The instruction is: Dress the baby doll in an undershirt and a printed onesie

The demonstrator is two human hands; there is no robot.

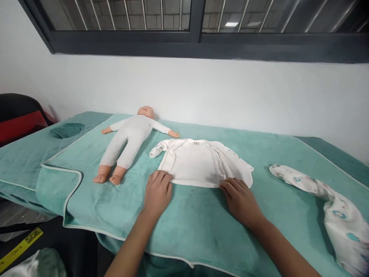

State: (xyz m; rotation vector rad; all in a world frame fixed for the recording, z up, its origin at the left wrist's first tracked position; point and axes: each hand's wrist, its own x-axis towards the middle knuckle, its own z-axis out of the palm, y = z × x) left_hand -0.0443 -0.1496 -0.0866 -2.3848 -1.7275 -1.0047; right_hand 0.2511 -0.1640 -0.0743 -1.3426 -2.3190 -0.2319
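Note:
A white baby shirt (196,163) lies spread on the green bed cover, its neckline and small label toward the wall. One printed sleeve reaches out to the left; the right sleeve lies folded along the side. My left hand (158,190) has its fingers closed on the bottom hem near the left corner. Farther along the same hem, my right hand (240,200) pinches the cloth toward the right corner. Left of the shirt, a baby doll (131,138) in a white body lies on its back, arms spread, one hand close to the shirt's left sleeve.
A printed white garment (337,211) lies bunched on the right of the green cover (190,223). Behind the bed are a white wall and a dark window frame (196,48). A red and black chair (20,119) stands at the left; a yellow strip (21,248) lies lower left.

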